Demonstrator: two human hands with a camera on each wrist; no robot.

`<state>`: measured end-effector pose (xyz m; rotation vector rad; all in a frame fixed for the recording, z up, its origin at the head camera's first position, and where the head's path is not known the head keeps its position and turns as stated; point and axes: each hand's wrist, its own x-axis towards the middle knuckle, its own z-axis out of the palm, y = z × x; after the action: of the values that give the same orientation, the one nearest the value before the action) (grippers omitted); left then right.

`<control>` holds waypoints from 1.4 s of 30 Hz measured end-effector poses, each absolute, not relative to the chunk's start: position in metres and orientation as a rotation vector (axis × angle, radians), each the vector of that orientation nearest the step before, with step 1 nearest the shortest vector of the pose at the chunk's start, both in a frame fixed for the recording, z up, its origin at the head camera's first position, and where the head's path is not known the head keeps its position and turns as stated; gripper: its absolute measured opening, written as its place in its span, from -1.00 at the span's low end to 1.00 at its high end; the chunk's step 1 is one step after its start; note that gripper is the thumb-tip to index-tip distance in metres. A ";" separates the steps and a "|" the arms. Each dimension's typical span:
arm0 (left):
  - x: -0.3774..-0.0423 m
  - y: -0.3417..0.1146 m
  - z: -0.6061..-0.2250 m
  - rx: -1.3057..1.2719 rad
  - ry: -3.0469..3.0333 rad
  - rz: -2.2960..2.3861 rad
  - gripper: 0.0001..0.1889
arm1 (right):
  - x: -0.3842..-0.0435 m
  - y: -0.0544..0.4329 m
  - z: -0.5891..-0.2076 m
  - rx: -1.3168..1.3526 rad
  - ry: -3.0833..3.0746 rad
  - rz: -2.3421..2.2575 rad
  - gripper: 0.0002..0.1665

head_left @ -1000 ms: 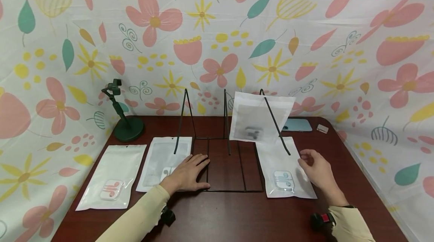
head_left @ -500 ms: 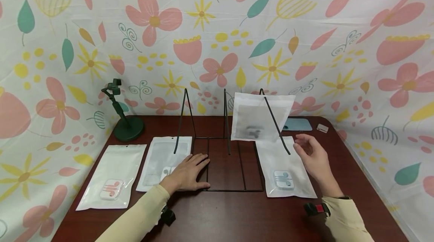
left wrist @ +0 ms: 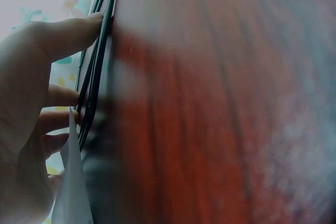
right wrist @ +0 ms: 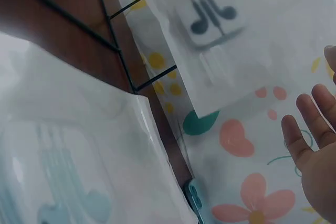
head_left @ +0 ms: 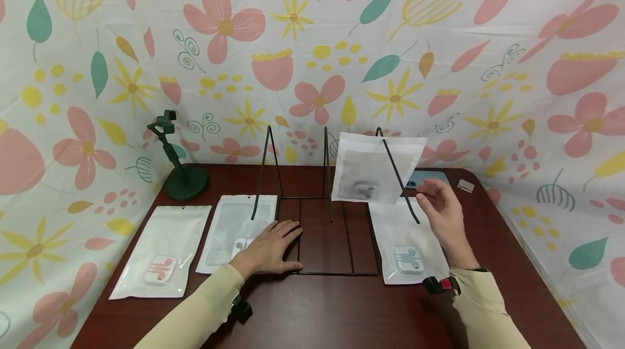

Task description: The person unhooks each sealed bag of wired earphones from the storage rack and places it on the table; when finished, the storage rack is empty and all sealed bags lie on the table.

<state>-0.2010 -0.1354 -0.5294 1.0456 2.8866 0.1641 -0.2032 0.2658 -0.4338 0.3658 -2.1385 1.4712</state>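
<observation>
My left hand rests with spread fingers on the left side of the black wire rack, over the lower corner of a white zip bag. In the left wrist view the thumb lies against the rack's wire. Nothing is held by my right hand, raised beside the rack's right arm, fingers slightly bent and apart. To its left, a pouch with dark earphones hangs from that right arm. Below the right hand lies another white bag with blue earphones, partly under the rack's arm.
A white bag with pink earphones lies at the far left of the table. Behind it stands a dark green stand. A light blue phone, partly behind the right hand, and a small white item lie at the back right.
My right hand has moved up and to the left, from beside the blue-earphone bag toward the hanging pouch. The left hand stays on the rack.
</observation>
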 end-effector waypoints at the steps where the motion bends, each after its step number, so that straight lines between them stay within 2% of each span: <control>1: -0.201 -0.135 -0.529 1.046 2.886 0.167 -0.06 | -0.205 0.265 -0.434 0.367 -2.121 1.492 -0.53; 18: -0.201 -0.134 -0.529 1.039 2.882 0.180 -0.06 | -0.238 0.264 -0.453 0.461 -2.008 1.685 -0.42; 31: -0.202 -0.135 -0.529 1.034 2.885 0.173 -0.06 | -0.251 0.246 -0.452 0.385 -1.863 1.885 -0.48; 42: -0.202 -0.136 -0.531 1.043 2.892 0.177 -0.06 | -0.259 0.233 -0.453 0.397 -1.550 2.111 -0.60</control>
<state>-0.2016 -0.1358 -0.5308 1.0430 2.8923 0.1768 -0.2585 0.2334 -0.4525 0.3974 -1.5505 2.1107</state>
